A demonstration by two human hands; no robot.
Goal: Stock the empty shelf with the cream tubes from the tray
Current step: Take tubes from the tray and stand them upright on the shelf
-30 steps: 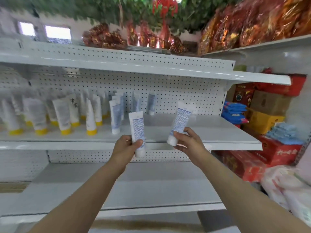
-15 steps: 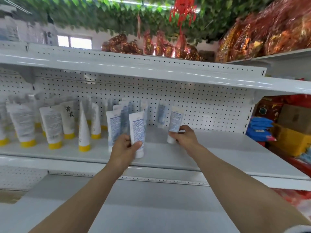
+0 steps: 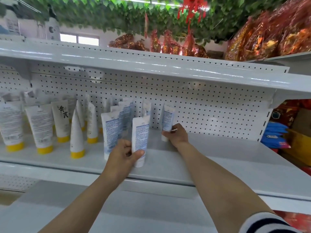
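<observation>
My left hand (image 3: 122,157) grips a white cream tube with blue print (image 3: 140,137), cap down, at the front of the white shelf (image 3: 210,162). My right hand (image 3: 177,134) holds a second blue-print tube (image 3: 168,119) upright near the pegboard back, its cap on the shelf. A row of matching tubes (image 3: 111,128) stands just left of both hands. The tray is out of sight.
White tubes with yellow caps (image 3: 43,126) fill the shelf's left part. An upper shelf board (image 3: 151,64) overhangs the hands. A lower shelf (image 3: 143,211) lies beneath my arms. Red and yellow boxes and blue packs (image 3: 276,135) sit on the right.
Both hands have moved forward to the shelf. The right-hand tube went from mid-air to standing at the back; the left-hand tube has come down to the shelf's front.
</observation>
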